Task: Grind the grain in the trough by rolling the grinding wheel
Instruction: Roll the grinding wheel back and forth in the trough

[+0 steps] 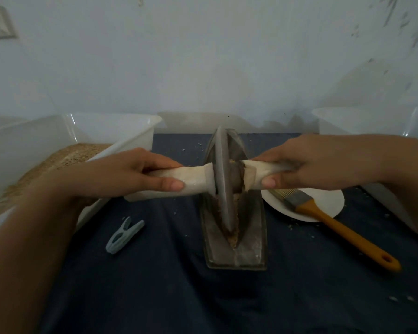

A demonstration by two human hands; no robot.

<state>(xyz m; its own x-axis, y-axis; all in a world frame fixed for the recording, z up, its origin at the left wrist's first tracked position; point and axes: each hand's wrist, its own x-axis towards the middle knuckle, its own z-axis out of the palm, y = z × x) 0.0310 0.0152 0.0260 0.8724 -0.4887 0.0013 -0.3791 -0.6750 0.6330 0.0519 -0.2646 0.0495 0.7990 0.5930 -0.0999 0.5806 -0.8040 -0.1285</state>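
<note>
At the centre of the frame the grinding wheel (223,186) stands on edge in the metal trough (234,227), with brownish grain (234,239) lying along the groove toward the lower end. The left hand (130,174) grips the pale handle (191,177) at centre left and the right hand (307,162) grips its other end at centre right. A tub of grain (65,141) sits at middle left, a clothes peg (124,235) below it, and a brush (333,220) on a white plate (333,201) at right

Head camera, looking down from above my arms

It faces forward and down across the bench (155,285) toward its far edge and the wall, close over my hands.
</note>
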